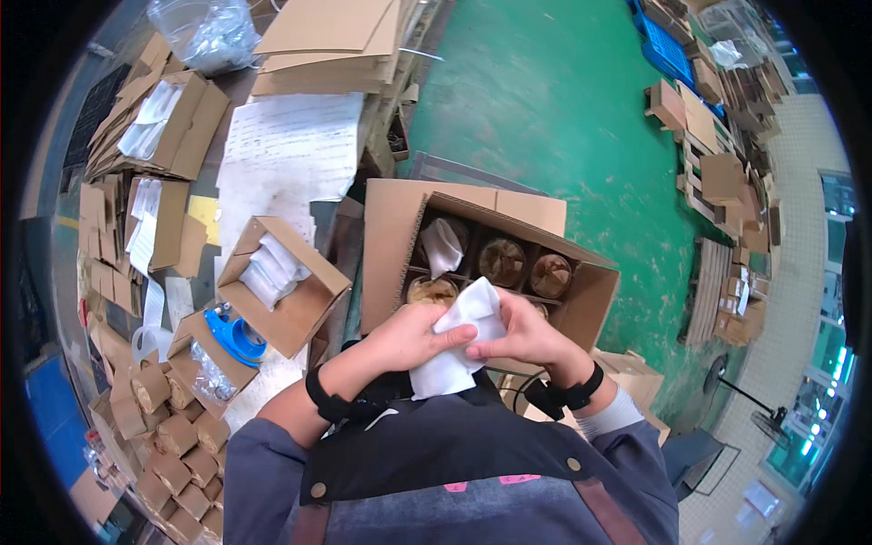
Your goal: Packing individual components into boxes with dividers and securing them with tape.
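Observation:
Both hands hold one white foam pouch (457, 341) in front of my chest. My left hand (413, 334) grips its left side, thumb on top. My right hand (525, 331) pinches its upper right edge. Just beyond the hands stands an open cardboard carton (595, 291) with a divider grid. One cell holds a white wrapped item (442, 245). Other cells hold brown round items (502, 261). The carton's near cells are hidden behind my hands.
To the left, a small open box (304, 313) holds white pouches (270, 269). A blue tape dispenser (234, 334) lies in a box beside it. Several small brown cartons (173, 445) pile at lower left. Flat cardboard sheets (327, 45) lie at the top. Green floor (563, 109) and pallets (708, 173) spread right.

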`<state>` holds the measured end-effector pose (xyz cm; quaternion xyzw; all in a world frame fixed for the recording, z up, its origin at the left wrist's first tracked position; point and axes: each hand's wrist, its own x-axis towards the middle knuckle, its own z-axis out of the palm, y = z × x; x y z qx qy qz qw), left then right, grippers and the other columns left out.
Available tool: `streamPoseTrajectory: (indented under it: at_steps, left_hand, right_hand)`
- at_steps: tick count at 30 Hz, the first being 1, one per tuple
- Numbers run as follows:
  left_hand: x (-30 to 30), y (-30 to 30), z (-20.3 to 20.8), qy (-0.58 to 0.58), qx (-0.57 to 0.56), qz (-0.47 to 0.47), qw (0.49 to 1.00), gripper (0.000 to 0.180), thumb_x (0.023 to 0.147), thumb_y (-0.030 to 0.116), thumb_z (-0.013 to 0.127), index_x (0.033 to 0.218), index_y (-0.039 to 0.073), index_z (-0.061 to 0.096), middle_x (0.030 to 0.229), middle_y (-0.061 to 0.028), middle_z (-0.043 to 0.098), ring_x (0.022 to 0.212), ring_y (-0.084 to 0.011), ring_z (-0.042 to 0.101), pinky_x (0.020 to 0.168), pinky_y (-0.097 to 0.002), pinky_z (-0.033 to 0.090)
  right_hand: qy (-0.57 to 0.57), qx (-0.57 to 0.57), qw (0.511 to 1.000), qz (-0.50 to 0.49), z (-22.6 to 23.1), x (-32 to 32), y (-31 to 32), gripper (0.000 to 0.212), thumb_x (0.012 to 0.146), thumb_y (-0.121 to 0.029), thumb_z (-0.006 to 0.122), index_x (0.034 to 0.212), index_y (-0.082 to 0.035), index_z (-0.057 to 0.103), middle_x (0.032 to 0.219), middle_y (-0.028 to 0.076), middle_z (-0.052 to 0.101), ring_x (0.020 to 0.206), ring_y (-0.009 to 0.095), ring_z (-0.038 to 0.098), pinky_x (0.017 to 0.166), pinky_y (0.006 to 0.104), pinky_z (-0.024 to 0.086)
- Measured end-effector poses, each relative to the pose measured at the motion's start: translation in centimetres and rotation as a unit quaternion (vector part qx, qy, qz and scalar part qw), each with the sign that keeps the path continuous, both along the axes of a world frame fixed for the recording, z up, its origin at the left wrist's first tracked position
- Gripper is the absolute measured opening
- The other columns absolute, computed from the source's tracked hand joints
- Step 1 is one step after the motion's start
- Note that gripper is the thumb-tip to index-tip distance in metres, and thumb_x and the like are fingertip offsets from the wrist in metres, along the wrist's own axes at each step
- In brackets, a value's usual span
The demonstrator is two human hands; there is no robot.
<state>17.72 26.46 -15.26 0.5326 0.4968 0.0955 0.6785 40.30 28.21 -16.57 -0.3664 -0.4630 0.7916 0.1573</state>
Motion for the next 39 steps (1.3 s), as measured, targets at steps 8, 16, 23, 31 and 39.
streamPoseTrajectory:
  at_steps: [8, 16, 23, 31, 39]
  left_hand:
    - [1.5, -0.8, -2.3, -0.099, -0.059, 0.059, 0.992, 0.068, 0.078, 0.032, 0.077, 0.128, -0.003, 0.047, 0.115, -0.0156, 0.059, 0.106, -0.0212, 0.057, 0.094, -0.0327, 0.045]
    - [8.2, -0.9, -4.4, -0.291, -0.159, 0.134, 0.934, 0.081, 0.09, 0.024, 0.066, 0.147, 0.003, 0.013, 0.135, -0.0208, 0.04, 0.12, -0.0225, 0.047, 0.099, -0.0365, 0.042]
    - [5.7, 0.5, -6.9, -0.048, -0.092, 0.218, 0.97, 0.083, 0.087, 0.032, 0.067, 0.143, -0.003, 0.017, 0.135, -0.0267, 0.035, 0.12, -0.0326, 0.046, 0.098, -0.0422, 0.042]
    - [7.1, 4.2, -10.4, 0.302, 0.189, 0.088, 0.93, 0.044, 0.081, -0.002, 0.056, 0.12, -0.002, 0.037, 0.123, -0.0316, 0.038, 0.096, -0.0485, 0.058, 0.085, -0.0503, 0.049]
    - [9.8, 8.0, -14.1, 0.411, 0.197, 0.164, 0.875, 0.024, 0.089, 0.016, 0.049, 0.095, -0.001, 0.065, 0.093, -0.0273, 0.065, 0.09, -0.0406, 0.065, 0.076, -0.0475, 0.053]
  right_hand:
    - [-0.418, 0.123, 0.899, -0.043, -9.9, 6.2, 4.4, 0.054, 0.072, -0.021, 0.077, 0.114, 0.004, 0.056, 0.099, 0.012, 0.067, 0.096, 0.025, 0.064, 0.083, 0.0367, 0.05]
    - [-0.142, 0.166, 0.976, -0.026, 0.7, 5.9, -2.0, 0.084, 0.066, -0.027, 0.086, 0.131, 0.004, 0.042, 0.123, 0.018, 0.054, 0.115, 0.025, 0.053, 0.097, 0.0354, 0.043]
    - [-0.495, 0.036, 0.85, -0.177, -9.2, 13.9, 1.7, 0.042, 0.068, -0.02, 0.072, 0.098, 0.009, 0.061, 0.092, 0.026, 0.067, 0.091, 0.033, 0.067, 0.079, 0.0394, 0.052]
    - [-0.65, 0.398, 0.644, -0.067, -7.7, 10.7, 0.4, 0.034, 0.076, -0.018, 0.07, 0.099, 0.001, 0.055, 0.096, 0.021, 0.061, 0.089, 0.038, 0.061, 0.078, 0.0451, 0.052]
    - [-0.596, 0.294, 0.746, -0.031, -12.7, 12.6, 2.1, 0.037, 0.085, -0.023, 0.062, 0.112, 0.0, 0.05, 0.1, 0.028, 0.059, 0.097, 0.045, 0.058, 0.08, 0.0496, 0.05]
